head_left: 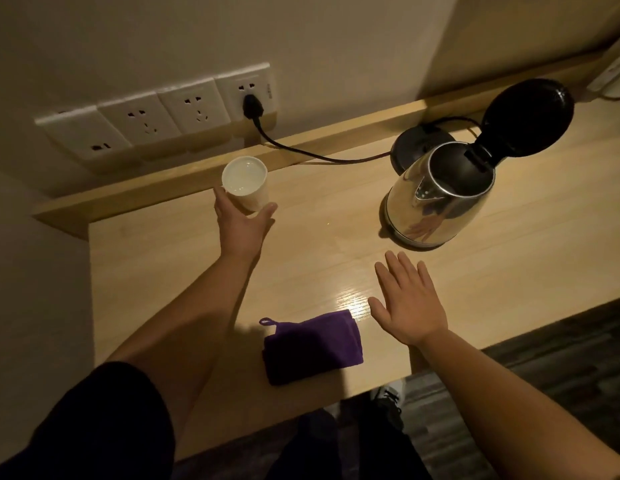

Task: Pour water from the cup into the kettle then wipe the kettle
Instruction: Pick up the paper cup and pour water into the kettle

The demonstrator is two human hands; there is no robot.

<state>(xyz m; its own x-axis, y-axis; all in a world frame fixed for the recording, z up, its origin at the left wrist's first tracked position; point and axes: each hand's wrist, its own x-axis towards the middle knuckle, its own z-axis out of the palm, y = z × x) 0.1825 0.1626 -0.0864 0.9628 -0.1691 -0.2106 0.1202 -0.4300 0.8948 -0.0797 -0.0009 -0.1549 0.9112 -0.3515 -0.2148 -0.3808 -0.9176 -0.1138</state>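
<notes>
Nothing is poured yet: your left hand curls around the full cup at far left, while the open-lidded kettle stands far right. Your right hand hovers flat, fingers straight and empty, beside the near cloth, unused.

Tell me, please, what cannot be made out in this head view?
- Kettle interior: too dark to show any water.
- Kettle base: partly hidden behind the kettle.
- Left hand at the cup: contact unclear, cup wall hides the fingertips.
- White object, top right corner: cut off by the edge.
</notes>
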